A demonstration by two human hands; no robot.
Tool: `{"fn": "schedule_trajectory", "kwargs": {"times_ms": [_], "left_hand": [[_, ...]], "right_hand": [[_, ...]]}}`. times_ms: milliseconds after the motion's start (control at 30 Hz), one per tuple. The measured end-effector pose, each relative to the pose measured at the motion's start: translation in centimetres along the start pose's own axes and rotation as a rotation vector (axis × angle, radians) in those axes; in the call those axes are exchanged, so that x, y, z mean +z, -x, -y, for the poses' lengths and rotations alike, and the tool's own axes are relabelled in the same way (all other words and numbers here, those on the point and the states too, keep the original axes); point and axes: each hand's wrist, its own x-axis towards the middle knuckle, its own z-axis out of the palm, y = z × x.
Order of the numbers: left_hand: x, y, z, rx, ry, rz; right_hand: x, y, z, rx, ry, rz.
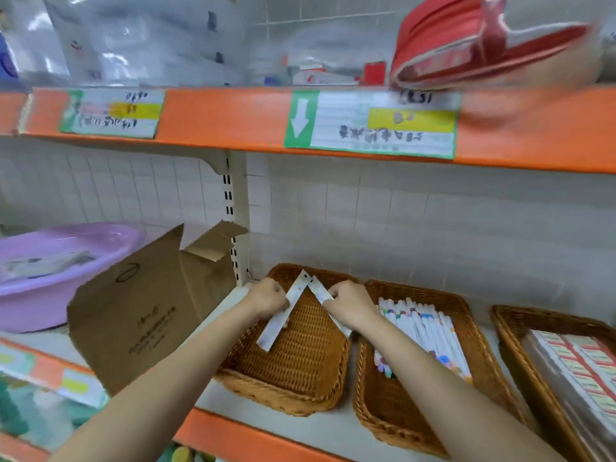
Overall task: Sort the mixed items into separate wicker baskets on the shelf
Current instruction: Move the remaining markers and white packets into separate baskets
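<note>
Together, both hands' fingers pinch crossed rulers.

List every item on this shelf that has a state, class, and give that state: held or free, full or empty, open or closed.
Left hand: grips a white strip.
Right hand: grips the other white strip.
White strips: held, crossed at their tops over the left basket.
Left basket: empty.
Middle basket: holds white pens.
Right basket: holds red-and-white packs.
Cardboard box: open, flaps up.
Purple basin: holds items, blurred.
</note>
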Motion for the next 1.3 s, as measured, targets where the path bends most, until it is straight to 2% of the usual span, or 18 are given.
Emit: {"fn": "schedule_trajectory", "kwargs": {"times_ms": [200, 333, 500, 633, 833, 967, 1100, 1200, 1300], "left_hand": [[0.0, -1.4, 0.4, 0.197, -0.315, -0.023], [0.5, -1.9, 1.2, 0.267, -0.411, -0.017], [0.7, -2.5, 2.0, 0.345, -0.519, 0.067], [0.5, -2.9, 2.4, 0.384, -0.552, 0.072], [0.2, -2.5, 2.5, 0.368, -0.584, 0.13], [-0.1, -1.6, 2.6, 0.363, -0.626, 0.133], [0.1, 0.3, 2.0, 0.372, -0.68, 0.121], [0.5, 2.8, 0.4, 0.37, -0.752, 0.112], [1.7, 5.9, -1.4, 0.371, -0.726, 0.123]], "right_hand": [[3.4, -1.2, 3.4, 0.107, 0.296, 0.0], [4.8, -1.4, 4.2, 0.146, 0.416, 0.039], [5.2, -1.1, 4.5, 0.219, 0.213, 0.165], [5.2, -0.9, 4.5, 0.301, 0.046, 0.232], [5.7, -0.7, 5.1, 0.347, -0.076, 0.282], [5.4, -0.4, 5.0, 0.269, 0.009, 0.222], [4.2, 1.7, 4.6, 0.033, 0.369, 0.149], [3.1, 4.7, 4.1, -0.105, 0.535, 0.138], [1.5, 8.6, 3.0, -0.12, 0.576, 0.146]]}}
